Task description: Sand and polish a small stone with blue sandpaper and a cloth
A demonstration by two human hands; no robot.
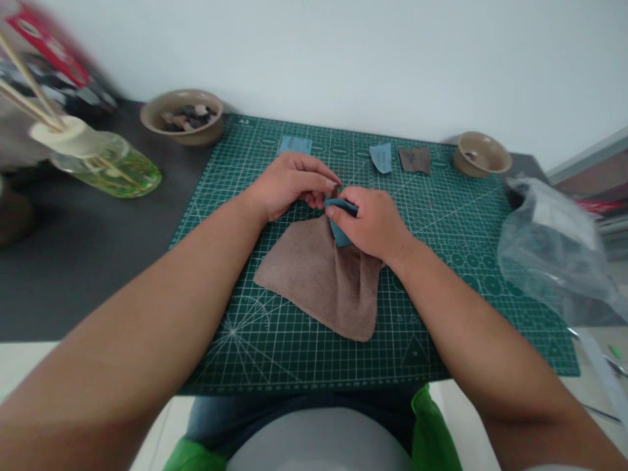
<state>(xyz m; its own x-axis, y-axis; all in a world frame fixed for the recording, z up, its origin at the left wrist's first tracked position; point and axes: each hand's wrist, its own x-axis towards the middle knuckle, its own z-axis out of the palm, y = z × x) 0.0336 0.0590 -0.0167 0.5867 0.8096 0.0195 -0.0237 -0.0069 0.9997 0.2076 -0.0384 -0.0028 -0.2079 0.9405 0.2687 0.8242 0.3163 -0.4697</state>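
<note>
A brown suede-like cloth point(309, 261) lies partly flat and partly bunched in folds in the middle of the green cutting mat point(275, 347). My right hand point(375, 219) is closed on a blue piece of material point(341, 234) and the gathered upper part of the brown cloth. Its thumb presses on the blue piece. My left hand point(297, 183) meets it at the cloth's top edge, thumb and forefinger pinched together. Between those fingertips a small brownish thing shows, too small to name. The left hand's other fingers curl beneath and are partly hidden.
Behind my hands lie two light-blue pieces point(381, 157) and a grey-brown scrap point(415, 159). A bowl of small dark and pale bits point(184, 134) stands back left, a smaller bowl point(481, 156) back right. A reed diffuser bottle point(112, 163) is at left, a clear plastic bag point(544, 255) at right.
</note>
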